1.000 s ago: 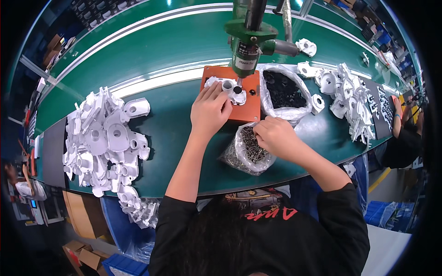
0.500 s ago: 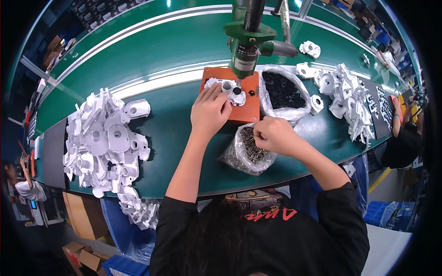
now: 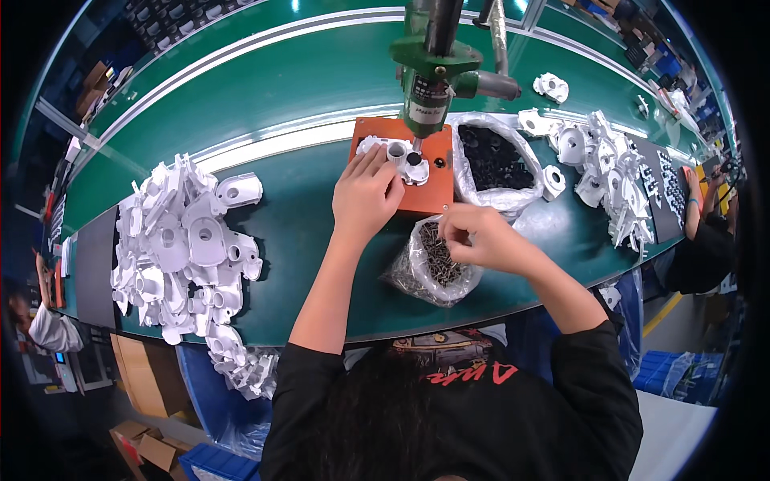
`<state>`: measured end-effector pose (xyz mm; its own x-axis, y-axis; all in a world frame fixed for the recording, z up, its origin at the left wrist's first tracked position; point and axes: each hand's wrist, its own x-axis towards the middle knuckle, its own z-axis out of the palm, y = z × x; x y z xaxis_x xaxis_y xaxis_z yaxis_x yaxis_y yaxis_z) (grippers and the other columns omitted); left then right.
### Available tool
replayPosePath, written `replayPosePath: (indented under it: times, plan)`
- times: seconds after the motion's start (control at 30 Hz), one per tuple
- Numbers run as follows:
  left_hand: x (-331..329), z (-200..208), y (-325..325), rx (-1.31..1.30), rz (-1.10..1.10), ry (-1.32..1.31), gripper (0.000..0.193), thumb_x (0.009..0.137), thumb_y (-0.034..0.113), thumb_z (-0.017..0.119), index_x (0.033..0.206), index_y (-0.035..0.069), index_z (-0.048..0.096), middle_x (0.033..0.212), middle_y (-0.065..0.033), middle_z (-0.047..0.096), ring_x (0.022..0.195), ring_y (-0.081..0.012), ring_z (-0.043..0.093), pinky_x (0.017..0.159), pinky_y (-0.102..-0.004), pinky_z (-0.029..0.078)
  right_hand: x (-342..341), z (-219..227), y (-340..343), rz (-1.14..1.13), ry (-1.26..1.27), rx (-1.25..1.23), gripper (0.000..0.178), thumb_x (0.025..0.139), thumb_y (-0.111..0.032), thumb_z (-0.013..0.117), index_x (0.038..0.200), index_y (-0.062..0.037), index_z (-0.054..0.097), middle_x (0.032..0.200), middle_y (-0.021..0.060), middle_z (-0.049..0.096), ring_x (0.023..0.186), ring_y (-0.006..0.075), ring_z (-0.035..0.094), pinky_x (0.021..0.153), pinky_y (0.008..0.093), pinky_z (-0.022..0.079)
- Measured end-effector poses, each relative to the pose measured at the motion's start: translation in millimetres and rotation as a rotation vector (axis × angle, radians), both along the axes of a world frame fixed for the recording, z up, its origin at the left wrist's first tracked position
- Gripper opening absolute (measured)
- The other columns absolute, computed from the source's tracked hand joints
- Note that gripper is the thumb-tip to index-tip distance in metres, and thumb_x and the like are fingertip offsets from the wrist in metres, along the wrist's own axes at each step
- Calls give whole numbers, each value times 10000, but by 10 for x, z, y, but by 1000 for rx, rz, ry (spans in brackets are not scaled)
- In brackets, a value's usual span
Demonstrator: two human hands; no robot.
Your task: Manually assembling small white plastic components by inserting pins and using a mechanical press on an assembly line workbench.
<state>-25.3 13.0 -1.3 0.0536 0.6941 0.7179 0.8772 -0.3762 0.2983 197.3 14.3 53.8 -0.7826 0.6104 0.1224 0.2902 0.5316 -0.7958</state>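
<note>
A white plastic housing (image 3: 413,170) lies on an orange fixture block (image 3: 437,194), with a round black piece (image 3: 414,159) seated in it. My left hand (image 3: 367,192) grips the housing's left side, fingers laid over it and thumb at its near edge. The tip of a green upright driver machine (image 3: 427,100) stands right above the black piece. My right hand (image 3: 480,236) is pinched closed over the far edge of a clear plastic bag of metal screws (image 3: 437,258). Whatever its fingertips hold is too small to make out.
A clear bag of black plastic pieces (image 3: 497,164) sits right of the fixture. Piles of white housings (image 3: 188,240) rise at the left and right (image 3: 613,172); single ones lie near the right pile. Other people work at the far left (image 3: 56,325) and far right (image 3: 702,248).
My right hand has lifted slightly from among the screws toward the bag's far rim, fingers still pinched. My left hand and the housing stay put. The person at far left has moved an arm.
</note>
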Motion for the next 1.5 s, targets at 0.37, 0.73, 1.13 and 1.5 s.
replayPosePath:
  times: [0.37, 0.73, 1.13, 1.5]
  plan:
    - [18, 9, 7, 2, -7, -9, 103, 775, 109, 626, 815, 13, 623, 1076, -170, 667, 1049, -315, 628, 954, -417, 475, -19, -138, -45, -61, 27, -251, 108, 740, -35, 649, 810, 4, 577, 723, 60, 564, 682, 122, 581, 619, 260, 473]
    - [19, 5, 3, -11, -6, -12, 111, 762, 108, 651, 822, 26, 605, 1106, -152, 661, 1083, -327, 611, 946, -431, 475, 22, -227, -12, 53, 110, -136, 90, 732, -2, 624, 820, 13, 612, 835, 71, 597, 700, 171, 571, 646, 279, 480]
    - [18, -23, 8, -8, -16, -25, 104, 764, 98, 649, 820, 30, 593, 1113, -141, 658, 1084, -330, 607, 941, -427, 474, 18, -219, -36, 24, 23, -187, 77, 751, 9, 597, 826, 23, 606, 884, 62, 613, 781, 152, 574, 699, 273, 482]
    - [22, -5, -8, -18, -3, -14, 109, 768, 102, 646, 834, 28, 602, 1127, -140, 655, 1092, -332, 604, 938, -427, 474, 14, -232, -51, 5, 18, -172, 109, 757, 1, 585, 863, 19, 605, 864, 85, 616, 773, 182, 584, 711, 287, 481]
